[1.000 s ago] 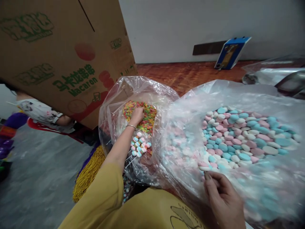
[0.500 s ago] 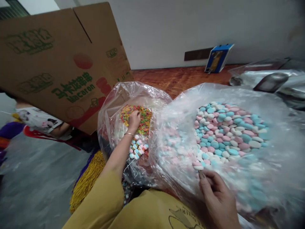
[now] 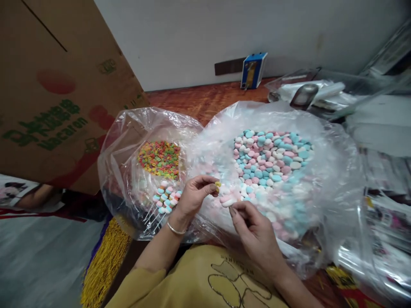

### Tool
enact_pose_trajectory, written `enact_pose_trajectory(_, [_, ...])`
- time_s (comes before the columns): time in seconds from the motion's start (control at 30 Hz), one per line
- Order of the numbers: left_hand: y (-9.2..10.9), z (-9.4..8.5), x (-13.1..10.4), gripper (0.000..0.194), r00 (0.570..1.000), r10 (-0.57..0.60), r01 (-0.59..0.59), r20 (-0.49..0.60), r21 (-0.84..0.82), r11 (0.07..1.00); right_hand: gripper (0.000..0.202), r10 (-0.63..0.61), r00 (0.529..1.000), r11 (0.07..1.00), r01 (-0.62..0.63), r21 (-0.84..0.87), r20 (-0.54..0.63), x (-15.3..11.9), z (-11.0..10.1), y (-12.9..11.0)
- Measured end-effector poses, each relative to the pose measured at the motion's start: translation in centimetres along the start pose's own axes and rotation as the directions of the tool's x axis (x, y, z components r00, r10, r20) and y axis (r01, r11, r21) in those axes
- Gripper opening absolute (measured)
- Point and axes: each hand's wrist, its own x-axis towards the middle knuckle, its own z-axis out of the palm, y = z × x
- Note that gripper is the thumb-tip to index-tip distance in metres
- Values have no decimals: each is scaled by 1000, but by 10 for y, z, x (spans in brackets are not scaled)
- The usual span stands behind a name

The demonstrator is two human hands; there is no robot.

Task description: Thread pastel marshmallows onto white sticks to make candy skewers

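Observation:
Between thumb and fingers, my left hand (image 3: 196, 197) pinches a small yellow ring piece (image 3: 218, 185). My right hand (image 3: 255, 233) is closed on pink and white candy pieces (image 3: 227, 201), just right of and below the left fingertips. Both hands are over the near side of a large clear bag (image 3: 334, 141) of pink, blue and white candies (image 3: 269, 156). To the left, another clear bag (image 3: 118, 128) holds small colourful rings (image 3: 160, 159). Several candy skewers (image 3: 166, 197) with white sticks lie at its near side.
A big cardboard box (image 3: 64, 98) rises at the left. A blue device (image 3: 253, 70) stands by the wall on the wooden table (image 3: 192, 99). Plastic packaging (image 3: 324, 92) lies at the back right. Golden fringe (image 3: 105, 261) hangs at lower left; a person's arm (image 3: 38, 196) shows beyond.
My left hand has come out of the colourful rings and moved right, now with a yellow ring, close to my right hand. The view has shifted to the right.

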Motion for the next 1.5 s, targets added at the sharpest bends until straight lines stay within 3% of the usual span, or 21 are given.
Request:
enact_pose_trajectory(0.2, [-1, 9, -5, 18, 985, 164, -171, 55, 186, 968, 26, 38, 997, 996, -33, 86, -59, -3, -2, 1])
enact_pose_trajectory(0.4, [-13, 27, -14, 21, 950, 312, -293, -34, 259, 920, 23, 19, 985, 992, 3, 124, -170, -3, 8, 12])
enact_pose_trajectory(0.5, [-17, 31, -10, 40, 973, 228, -224, -38, 91, 970, 24, 4, 980, 987, 28, 159, -199, -1, 7, 17])
enact_pose_trajectory(0.63, [-16, 31, 2, 41, 995, 16, -35, -96, -195, 980, 22, -24, 982, 986, 54, 156, -189, -3, 0, 19])
enact_pose_trajectory(0.73, [-14, 32, 6, 45, 988, -90, 52, -126, -277, 959, 21, -43, 990, 995, 55, 88, -137, -6, -3, 19])
enact_pose_trajectory(0.83, [-14, 36, 5, 45, 984, -104, 58, -142, -301, 952, 22, -24, 994, 998, 31, 60, -109, -7, -3, 17])
enact_pose_trajectory(0.93, [-17, 38, 3, 39, 990, -52, 13, -135, -275, 961, 25, 11, 994, 996, -2, 86, -109, -6, -3, 14])
enact_pose_trajectory(1.13, [-20, 40, 0, 24, 977, 203, -210, -68, -100, 973, 22, -23, 988, 995, 37, 88, -151, -4, -1, 18])
enact_pose_trajectory(1.23, [-15, 48, -2, 29, 999, 31, -39, -35, -286, 957, 16, -150, 970, 989, 145, -38, -191, -5, 2, 28])
enact_pose_trajectory(1.33, [-12, 62, -6, 48, 982, -176, 188, 68, -421, 887, 13, -249, 942, 964, 217, -155, -226, -4, 4, 36])
enact_pose_trajectory(1.43, [-15, 76, -11, 37, 962, -223, 266, 156, -384, 884, 12, -288, 923, 948, 238, -212, -254, -2, -1, 37])
enact_pose_trajectory(1.5, [-19, 84, -14, 37, 964, -215, 259, 154, -376, 890, 12, -285, 924, 947, 231, -224, -253, -1, -7, 35])
